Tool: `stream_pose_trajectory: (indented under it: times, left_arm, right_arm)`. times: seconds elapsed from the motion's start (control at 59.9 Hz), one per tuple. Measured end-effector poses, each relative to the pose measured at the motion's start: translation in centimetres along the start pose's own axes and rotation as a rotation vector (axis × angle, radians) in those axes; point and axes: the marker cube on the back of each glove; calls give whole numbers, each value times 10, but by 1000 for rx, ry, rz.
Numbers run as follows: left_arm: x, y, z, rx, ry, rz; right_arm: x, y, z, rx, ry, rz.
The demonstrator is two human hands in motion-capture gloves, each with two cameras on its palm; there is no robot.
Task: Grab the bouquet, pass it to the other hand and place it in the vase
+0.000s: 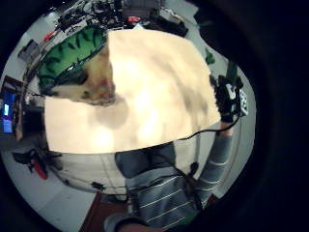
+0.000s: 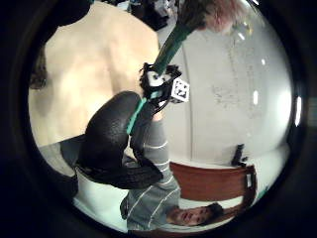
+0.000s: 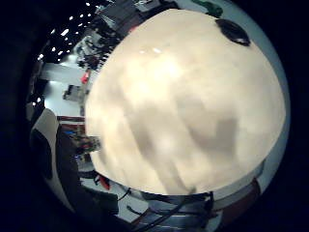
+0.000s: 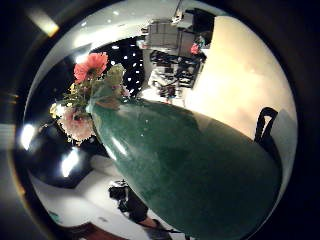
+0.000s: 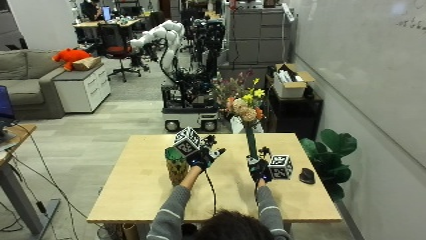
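The bouquet (image 5: pixel 245 107) stands upright above the table (image 5: pixel 133 200), right of its middle, with the right hand (image 5: pixel 259 171) curled round the low end of its long green stem (image 5: pixel 251 142). All the blooms sit high above that grip, so I'd expect the head to sway or tip as it travels. The left hand (image 5: pixel 203 156) hangs with fingers spread and nothing in it, just above the yellow, green-topped vase (image 5: pixel 176 169) near the table's middle. That closeness worries me. A careless reach across could clip the vase and topple it, and a stem coming in at a slant might catch the rim. The black mouse (image 5: pixel 306 176) near the right edge looks out of harm's way.
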Motion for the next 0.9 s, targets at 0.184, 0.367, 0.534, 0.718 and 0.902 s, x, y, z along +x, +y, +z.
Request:
stream_pose_trajectory:
  times: [0.184, 0.367, 0.534, 0.718, 0.902]
  left_arm:
    - [37, -13, 5, -41, 350, -85]
    - [54, -55, 32, 75, 447, -23]
    - [89, -46, 25, 245, 479, 4]
    - [97, -39, 15, 508, 591, -64]
    - [89, -31, 3, 721, 485, -91]
  right_arm:
    - [-33, 18, 16, 152, 2, -199]
    - [-57, 41, 49, 83, -105, -287]
    - [-36, 46, 75, 109, 44, -61]
    - [-28, 60, 100, 88, 90, -20]
    - [-44, 71, 106, 53, 39, -250]
